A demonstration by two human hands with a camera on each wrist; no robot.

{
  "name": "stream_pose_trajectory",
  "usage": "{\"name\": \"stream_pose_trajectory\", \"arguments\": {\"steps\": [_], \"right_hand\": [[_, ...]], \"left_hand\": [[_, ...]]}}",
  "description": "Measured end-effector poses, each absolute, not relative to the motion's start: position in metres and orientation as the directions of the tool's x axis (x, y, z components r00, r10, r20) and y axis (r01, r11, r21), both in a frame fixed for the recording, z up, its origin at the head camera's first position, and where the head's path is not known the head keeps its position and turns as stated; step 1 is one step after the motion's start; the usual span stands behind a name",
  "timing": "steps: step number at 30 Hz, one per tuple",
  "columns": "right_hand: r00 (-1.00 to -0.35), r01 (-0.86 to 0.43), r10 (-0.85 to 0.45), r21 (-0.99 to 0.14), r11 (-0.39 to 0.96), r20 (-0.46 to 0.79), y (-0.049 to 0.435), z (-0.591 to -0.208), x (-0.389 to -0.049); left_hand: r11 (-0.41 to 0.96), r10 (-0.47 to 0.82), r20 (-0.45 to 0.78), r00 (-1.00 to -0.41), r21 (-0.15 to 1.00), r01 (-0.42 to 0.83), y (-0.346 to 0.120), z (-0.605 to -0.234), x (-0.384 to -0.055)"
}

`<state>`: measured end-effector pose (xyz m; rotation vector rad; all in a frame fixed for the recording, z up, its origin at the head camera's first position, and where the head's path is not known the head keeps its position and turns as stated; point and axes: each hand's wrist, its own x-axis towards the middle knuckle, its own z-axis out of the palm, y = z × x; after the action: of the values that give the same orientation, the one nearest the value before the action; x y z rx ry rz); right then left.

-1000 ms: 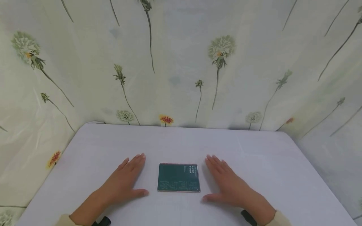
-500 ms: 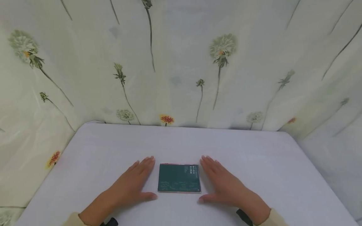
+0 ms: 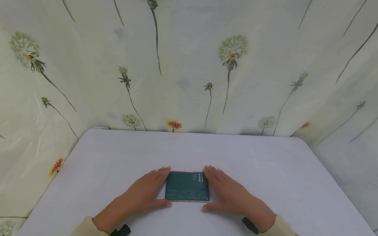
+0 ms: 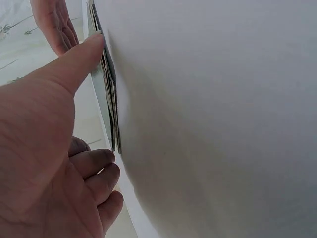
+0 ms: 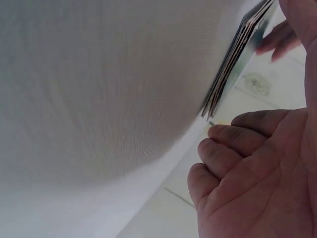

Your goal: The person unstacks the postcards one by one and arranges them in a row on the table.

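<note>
A small stack of thin booklets (image 3: pixel 187 186), with a dark green cover and pale print on top, lies flat on the white table. My left hand (image 3: pixel 143 191) flanks its left side, fingers extended to the far left corner and thumb by the near left corner. Mirroring it, my right hand (image 3: pixel 231 193) has its fingertips at the far right corner and its thumb just short of the near edge. In the left wrist view several thin layers show along the stack's edge (image 4: pixel 110 94), with my thumb overlapping it. The right wrist view shows the layered edge (image 5: pixel 237 59) beyond my fingertips.
A white cloth covers the table (image 3: pixel 189 149). Behind it hangs a pale curtain (image 3: pixel 183 65) printed with dandelions, which also runs along the left and right sides. Dark straps with black pieces (image 3: pixel 121 230) sit at the wrists, beside cream sleeves.
Both hands have moved inward from either side, closing the gaps until their fingertips reach the booklets' sides. The booklets have stayed in place.
</note>
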<state>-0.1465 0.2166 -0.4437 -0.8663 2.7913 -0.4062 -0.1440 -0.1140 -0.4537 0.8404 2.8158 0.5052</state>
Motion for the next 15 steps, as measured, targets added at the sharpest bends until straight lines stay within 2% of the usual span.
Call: {"name": "stream_pose_trajectory", "arguments": {"steps": [15], "right_hand": [[-0.785,-0.583,-0.616,-0.257,0.77,-0.064,0.2126,-0.4507,-0.1506]], "left_hand": [[0.803,0.55,-0.081,-0.831,0.324,0.5,-0.1062,-0.451,-0.1459]]}}
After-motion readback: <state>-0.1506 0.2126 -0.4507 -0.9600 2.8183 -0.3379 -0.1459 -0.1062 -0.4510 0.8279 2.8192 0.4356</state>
